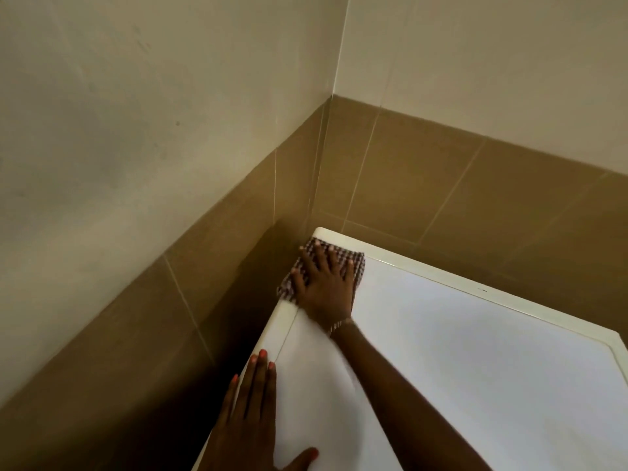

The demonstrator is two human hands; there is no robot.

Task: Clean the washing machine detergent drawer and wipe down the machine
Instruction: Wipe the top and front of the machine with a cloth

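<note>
The washing machine's white top panel [475, 362] with a cream rim fills the lower right of the head view. At its far left corner lies a checked cloth [353, 263]. My right hand [326, 283] presses flat on the cloth with straight, spread fingers. My left hand [248, 413] rests flat along the panel's left edge near the bottom of the frame, fingers straight and pointing away from me. The detergent drawer is out of view.
The machine stands in a room corner. Brown tiled walls [441, 185] run close behind it and on its left, with pale painted wall above. A dark gap [217, 334] lies between the machine's left side and the wall.
</note>
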